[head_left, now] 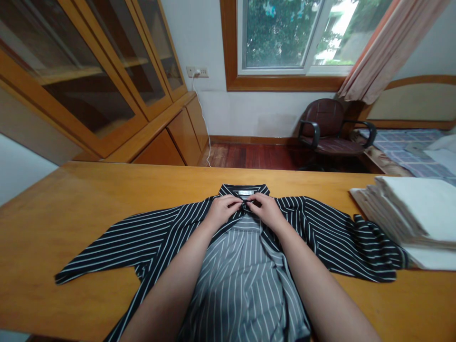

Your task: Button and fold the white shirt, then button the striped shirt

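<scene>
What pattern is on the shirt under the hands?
The shirt is black with thin white stripes, its inside showing grey; seen best, and only, in the head view.

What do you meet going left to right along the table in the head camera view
Shirt's left sleeve → left hand → right hand → shirt's right sleeve → stack of white folded cloth.

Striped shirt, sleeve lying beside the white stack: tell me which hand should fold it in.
Right. The right hand pinches the striped shirt at the collar, nearer that sleeve beside the white stack; the left hand would cross over.
</scene>
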`<action>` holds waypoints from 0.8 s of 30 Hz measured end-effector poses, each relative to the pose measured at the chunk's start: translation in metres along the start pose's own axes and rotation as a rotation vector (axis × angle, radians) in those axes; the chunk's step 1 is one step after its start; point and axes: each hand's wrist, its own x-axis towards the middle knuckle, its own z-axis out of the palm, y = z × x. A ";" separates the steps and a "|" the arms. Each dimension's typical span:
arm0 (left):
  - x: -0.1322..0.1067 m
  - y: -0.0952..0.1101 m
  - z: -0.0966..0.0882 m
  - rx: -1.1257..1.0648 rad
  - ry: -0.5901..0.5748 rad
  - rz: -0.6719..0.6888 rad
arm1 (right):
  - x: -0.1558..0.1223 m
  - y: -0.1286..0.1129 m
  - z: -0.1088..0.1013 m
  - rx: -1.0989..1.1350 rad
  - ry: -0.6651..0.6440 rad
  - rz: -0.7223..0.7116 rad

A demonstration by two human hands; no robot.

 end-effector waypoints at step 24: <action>-0.002 0.003 0.000 0.083 -0.016 0.051 | 0.001 0.001 0.002 -0.002 -0.025 0.011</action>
